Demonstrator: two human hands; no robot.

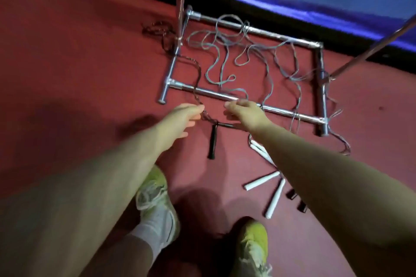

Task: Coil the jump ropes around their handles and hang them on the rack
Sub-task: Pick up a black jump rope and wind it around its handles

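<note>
- Head view: no brand, label or legible writing can be made out on any object.
- The left hand point(180, 117) is reached forward over the red floor point(78, 51); its fingertips are closed on the dark braided rope point(198, 74), pinched just in front of the rack's near bar.
- The right hand point(245, 112) is reached forward beside it, fingers curled downward at the near bar of the rack base point(225, 96); whether a cord is pinched cannot be told, as the fingertips are blurred.
- One black handle point(212, 143) hangs down from the dark rope between the two hands; a second black handle point(229, 125) lies crosswise and is partly covered by the right wrist.
- A tangle of grey-green ropes point(227, 51) is spread loose inside and over the metal rack base, well uncoiled.
- White handles point(261, 181) are seen on the floor near the right forearm, some cut off behind it.
- Two small dark handle ends point(292, 194) are mostly hidden by the forearm.
- Yellow-green shoes point(155, 195) are seen at the bottom.
- The frame is motion-blurred; upright poles are cut off above.
</note>
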